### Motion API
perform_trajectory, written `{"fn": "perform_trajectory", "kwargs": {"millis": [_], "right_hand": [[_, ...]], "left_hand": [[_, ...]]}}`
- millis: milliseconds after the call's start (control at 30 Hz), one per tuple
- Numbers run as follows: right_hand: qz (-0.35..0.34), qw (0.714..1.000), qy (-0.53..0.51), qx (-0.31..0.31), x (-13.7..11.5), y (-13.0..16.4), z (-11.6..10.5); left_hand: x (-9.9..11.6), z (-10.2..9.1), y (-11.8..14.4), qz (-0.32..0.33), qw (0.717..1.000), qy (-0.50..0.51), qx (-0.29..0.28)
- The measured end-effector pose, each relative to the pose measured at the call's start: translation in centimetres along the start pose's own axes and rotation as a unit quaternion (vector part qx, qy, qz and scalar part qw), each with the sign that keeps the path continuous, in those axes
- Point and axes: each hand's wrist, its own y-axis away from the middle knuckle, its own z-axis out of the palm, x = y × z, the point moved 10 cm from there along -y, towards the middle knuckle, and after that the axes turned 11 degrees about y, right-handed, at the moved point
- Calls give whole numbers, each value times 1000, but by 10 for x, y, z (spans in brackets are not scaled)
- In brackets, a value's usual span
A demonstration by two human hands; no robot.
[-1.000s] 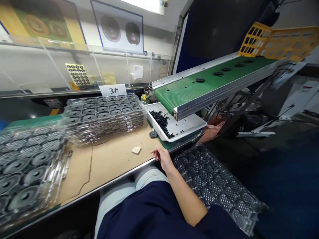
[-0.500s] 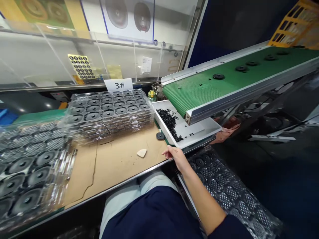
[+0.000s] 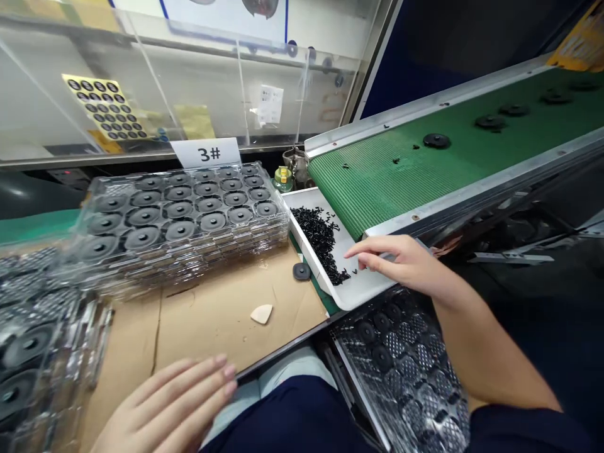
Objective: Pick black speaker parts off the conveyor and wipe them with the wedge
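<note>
My right hand (image 3: 401, 264) hovers over the near end of a white tray (image 3: 349, 299), with its fingers apart and nothing visible in them. A heap of small black parts (image 3: 321, 236) lies in the tray, left of the fingertips. Low in the view, my left hand (image 3: 172, 402) is open above the cardboard-covered bench (image 3: 212, 321), its fingers stretched out. Beyond it on the cardboard are a pale, rounded triangular piece (image 3: 262, 313) and, beside the tray, a round black part (image 3: 301, 271).
A stack of clear trays (image 3: 189, 251) with round black parts stands behind the cardboard; more trays (image 3: 33, 352) are at the left. A green conveyor belt (image 3: 377, 182) carrying black discs (image 3: 436, 140) ends over the white tray. Another clear tray (image 3: 406, 371) sits below right.
My right hand has moved from the bench edge up and right over the white tray. My left hand has come into view. The camera view has shifted closer.
</note>
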Motion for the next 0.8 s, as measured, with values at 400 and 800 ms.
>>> {"fn": "perform_trajectory", "kwargs": {"millis": [400, 800], "right_hand": [[202, 862, 452, 107, 183, -183, -148], [650, 587, 182, 447, 351, -57, -249]], "left_hand": [[-157, 111, 96, -251, 953, -158, 59], [-140, 128, 113, -348, 891, -234, 171]]}}
